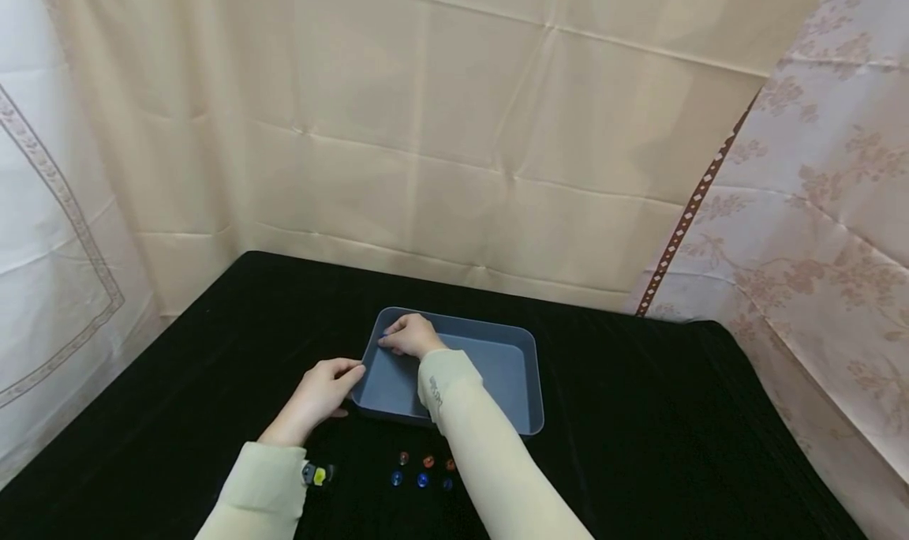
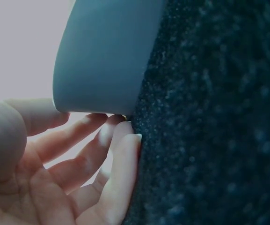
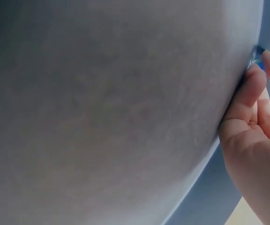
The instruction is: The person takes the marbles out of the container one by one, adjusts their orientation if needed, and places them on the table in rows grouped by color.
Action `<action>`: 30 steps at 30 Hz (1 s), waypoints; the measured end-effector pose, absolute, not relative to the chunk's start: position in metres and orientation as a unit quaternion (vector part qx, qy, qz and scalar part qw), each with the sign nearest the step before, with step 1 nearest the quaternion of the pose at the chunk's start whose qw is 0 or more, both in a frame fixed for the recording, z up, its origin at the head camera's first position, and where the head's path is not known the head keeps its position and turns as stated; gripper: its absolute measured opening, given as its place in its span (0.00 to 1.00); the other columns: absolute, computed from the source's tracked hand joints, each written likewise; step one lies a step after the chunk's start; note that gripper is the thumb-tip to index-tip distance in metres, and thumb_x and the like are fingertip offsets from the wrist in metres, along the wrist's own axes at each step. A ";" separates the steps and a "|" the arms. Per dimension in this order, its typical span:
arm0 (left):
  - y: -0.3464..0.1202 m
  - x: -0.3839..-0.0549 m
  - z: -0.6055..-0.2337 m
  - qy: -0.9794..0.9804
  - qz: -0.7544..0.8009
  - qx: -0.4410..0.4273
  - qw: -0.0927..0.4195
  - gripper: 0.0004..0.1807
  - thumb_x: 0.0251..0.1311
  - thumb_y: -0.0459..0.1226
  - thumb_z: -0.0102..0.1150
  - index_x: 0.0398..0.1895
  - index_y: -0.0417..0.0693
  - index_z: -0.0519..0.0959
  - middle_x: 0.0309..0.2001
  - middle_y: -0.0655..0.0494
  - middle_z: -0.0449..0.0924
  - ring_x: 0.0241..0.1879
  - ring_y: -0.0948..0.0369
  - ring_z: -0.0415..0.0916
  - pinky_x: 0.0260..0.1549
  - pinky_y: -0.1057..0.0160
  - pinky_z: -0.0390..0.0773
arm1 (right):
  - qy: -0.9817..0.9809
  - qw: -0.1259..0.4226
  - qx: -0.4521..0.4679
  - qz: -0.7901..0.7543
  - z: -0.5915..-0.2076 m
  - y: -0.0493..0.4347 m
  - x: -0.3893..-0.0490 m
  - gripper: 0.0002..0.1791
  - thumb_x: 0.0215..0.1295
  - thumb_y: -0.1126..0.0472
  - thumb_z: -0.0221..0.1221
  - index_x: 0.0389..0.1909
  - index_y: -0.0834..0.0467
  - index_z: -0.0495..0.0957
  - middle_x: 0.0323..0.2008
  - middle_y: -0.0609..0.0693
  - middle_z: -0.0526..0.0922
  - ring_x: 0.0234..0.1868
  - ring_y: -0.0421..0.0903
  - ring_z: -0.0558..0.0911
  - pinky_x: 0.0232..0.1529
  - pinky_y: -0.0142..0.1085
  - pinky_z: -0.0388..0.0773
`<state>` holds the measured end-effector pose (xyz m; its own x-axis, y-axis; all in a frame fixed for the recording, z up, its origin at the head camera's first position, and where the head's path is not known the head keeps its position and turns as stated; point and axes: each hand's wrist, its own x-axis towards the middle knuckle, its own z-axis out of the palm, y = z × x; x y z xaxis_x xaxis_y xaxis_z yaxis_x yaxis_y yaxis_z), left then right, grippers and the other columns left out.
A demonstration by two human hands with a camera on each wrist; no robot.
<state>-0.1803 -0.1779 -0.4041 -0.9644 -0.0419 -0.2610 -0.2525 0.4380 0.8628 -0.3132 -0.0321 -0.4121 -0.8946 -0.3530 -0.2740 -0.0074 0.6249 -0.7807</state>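
Observation:
A shallow blue-grey tray (image 1: pixel 497 366) sits on the black cloth. My left hand (image 1: pixel 319 390) rests its thumb and fingertips against the tray's outer left wall; in the left wrist view the fingers (image 2: pixel 118 164) lie lightly bent, tips at the wall's edge. Inside the tray's left end, my right hand (image 1: pixel 412 336) pinches a blue-and-clear glass marble (image 3: pixel 257 60) between thumb and fingertips, close to the left wall. In front of the tray lie several glass marbles in two rows: reddish-orange ones (image 1: pixel 428 462) behind, blue ones (image 1: pixel 422 480) nearer.
Black cloth (image 1: pixel 639 429) covers the table around the tray. A beige curtain (image 1: pixel 454 145) hangs behind the table, with white cloth at the left and floral cloth (image 1: pixel 817 208) at the right. My right forearm (image 1: pixel 497 453) passes over the tray's front edge, beside the marbles.

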 end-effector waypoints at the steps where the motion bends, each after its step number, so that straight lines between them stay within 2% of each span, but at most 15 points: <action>1: -0.178 -0.180 -0.404 0.842 0.522 -0.088 0.101 0.23 0.75 0.43 0.46 0.61 0.33 0.73 0.48 0.39 0.80 0.42 0.53 0.81 0.38 0.51 0.87 | 0.875 0.206 -0.101 -0.425 -0.413 -0.032 -0.314 0.09 0.61 0.56 0.68 0.38 0.57 0.85 0.34 0.48 0.85 0.31 0.41 0.81 0.35 0.31 0.80; 10: -0.176 -0.181 -0.404 0.843 0.520 -0.093 0.101 0.23 0.75 0.43 0.46 0.60 0.34 0.73 0.48 0.40 0.80 0.43 0.52 0.80 0.38 0.52 0.87 | 0.839 0.217 -0.071 -0.494 -0.415 -0.026 -0.315 0.07 0.59 0.58 0.69 0.33 0.58 0.85 0.32 0.49 0.87 0.32 0.42 0.84 0.39 0.33 0.83; 24: -0.176 -0.179 -0.403 0.845 0.517 -0.098 0.097 0.22 0.75 0.42 0.45 0.60 0.34 0.74 0.48 0.41 0.80 0.43 0.53 0.81 0.40 0.51 0.87 | 0.732 0.254 -0.064 -0.629 -0.417 -0.017 -0.319 0.11 0.63 0.67 0.65 0.44 0.66 0.81 0.41 0.58 0.86 0.30 0.41 0.85 0.42 0.33 0.86; 30: -0.175 -0.179 -0.405 0.846 0.515 -0.102 0.095 0.21 0.75 0.42 0.46 0.59 0.34 0.75 0.48 0.41 0.81 0.43 0.53 0.81 0.40 0.51 0.87 | 0.719 0.283 -0.073 -0.631 -0.417 -0.013 -0.325 0.11 0.63 0.68 0.64 0.46 0.66 0.79 0.40 0.56 0.85 0.29 0.41 0.84 0.38 0.31 0.86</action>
<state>-0.1793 -0.1749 -0.4045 -0.9611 -0.0754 -0.2658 -0.2707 0.4491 0.8515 -0.3253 -0.0129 -0.4170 -0.8295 -0.4621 -0.3137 0.2507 0.1939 -0.9485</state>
